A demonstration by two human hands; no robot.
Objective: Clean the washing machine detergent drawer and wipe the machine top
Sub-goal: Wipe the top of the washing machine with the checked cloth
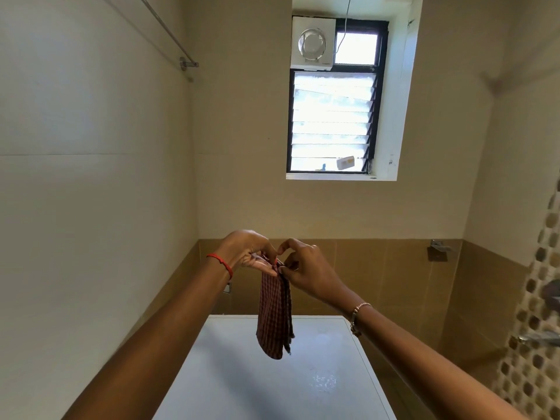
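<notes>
A dark red checked cloth (275,316) hangs down in the air above the white washing machine top (242,374). My left hand (248,253) and my right hand (306,268) both pinch the cloth's upper edge, close together, at about chest height. The cloth hangs folded lengthwise, and its lower end sits over the far part of the machine top without touching it. A faint wet or soapy patch (324,381) shows on the machine top to the right. The detergent drawer is out of view.
Tiled walls close in on the left, back and right. A louvred window (331,122) with an exhaust fan (312,43) is high on the back wall. A metal rail (169,34) runs along the left wall. Taps (542,338) stick out at the right.
</notes>
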